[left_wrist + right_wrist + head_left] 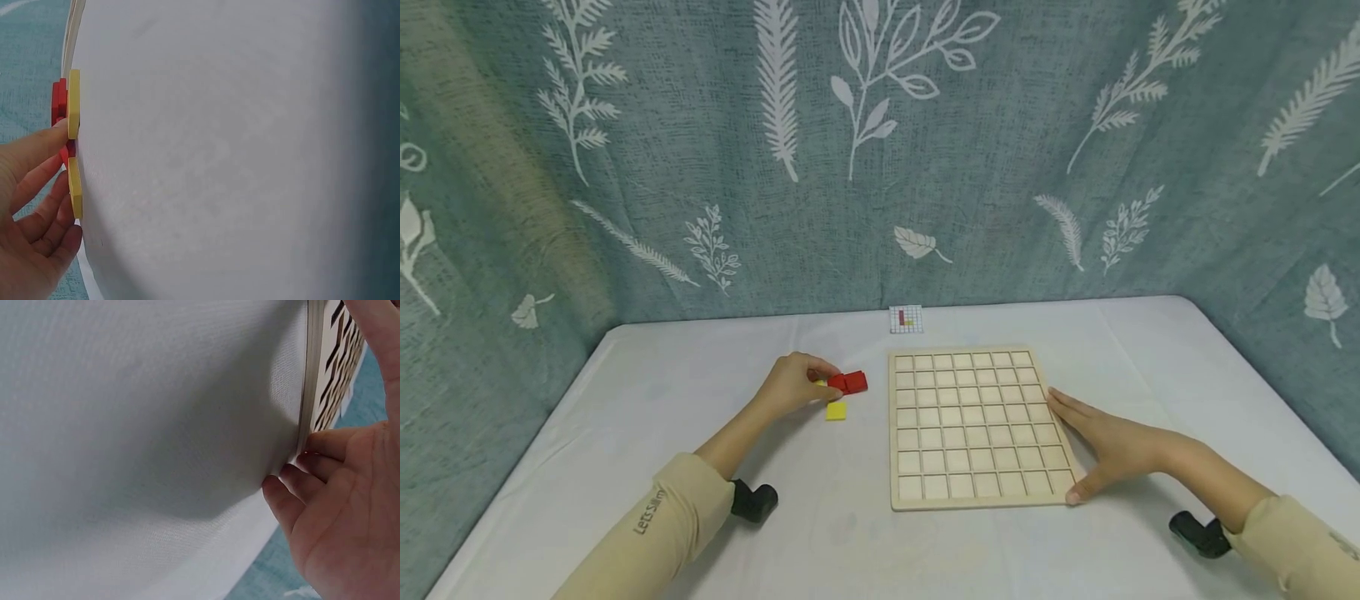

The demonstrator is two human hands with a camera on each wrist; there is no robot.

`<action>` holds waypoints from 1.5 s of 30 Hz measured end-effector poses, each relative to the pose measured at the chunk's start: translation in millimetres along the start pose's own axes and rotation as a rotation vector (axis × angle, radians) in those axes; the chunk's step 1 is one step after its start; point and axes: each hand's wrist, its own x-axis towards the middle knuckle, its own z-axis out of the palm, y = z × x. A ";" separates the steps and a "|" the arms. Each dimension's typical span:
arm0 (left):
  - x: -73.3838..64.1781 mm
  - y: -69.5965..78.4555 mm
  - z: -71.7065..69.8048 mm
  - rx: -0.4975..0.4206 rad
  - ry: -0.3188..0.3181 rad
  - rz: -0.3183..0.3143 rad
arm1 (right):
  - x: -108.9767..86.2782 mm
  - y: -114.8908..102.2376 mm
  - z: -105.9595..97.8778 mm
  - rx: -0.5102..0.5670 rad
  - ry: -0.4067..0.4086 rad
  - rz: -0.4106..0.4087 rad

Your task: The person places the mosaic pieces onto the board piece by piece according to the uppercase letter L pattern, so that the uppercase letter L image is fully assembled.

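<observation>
My left hand (793, 383) is at the small group of square tiles left of the board, thumb and forefinger pinching a red tile (837, 382). Against it lies another red tile (856, 382), apparently overlapping others. A yellow tile (837, 411) sits just in front of the thumb; a second yellow tile (820, 383) is mostly covered by the fingers. In the left wrist view both yellow tiles (74, 103) appear edge-on beside the fingers. My right hand (1120, 446), fingers spread, rests along the right edge of the wooden grid board (892, 433), thumb at its near right corner.
Behind the board lies a small printed grid card (906, 319) with red and yellow squares. A white cloth covers the table (625, 400). A green leaf-patterned curtain (880, 208) stands along the far side. Black wrist devices (756, 502) sit at both sleeves.
</observation>
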 end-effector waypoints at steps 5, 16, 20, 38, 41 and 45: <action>-0.2 -1.6 -0.4 -0.012 -0.002 0.048 | -0.7 0.3 0.0 0.001 0.001 -0.004; -1.1 -6.1 -2.9 -0.063 0.060 0.128 | -1.1 0.7 0.6 0.016 -0.008 -0.014; -1.8 -4.2 -4.3 -0.102 0.075 0.109 | -1.6 0.3 1.7 0.005 -0.002 -0.017; -2.3 2.6 -7.9 -0.095 0.055 0.141 | -0.8 -2.2 -0.1 0.018 -0.007 0.005; -2.9 5.4 -5.6 -0.088 0.046 0.161 | -1.2 -2.4 -0.1 0.029 -0.010 0.003; -3.9 12.5 0.2 -0.085 0.026 0.200 | -1.3 -2.3 -0.1 0.027 -0.009 0.003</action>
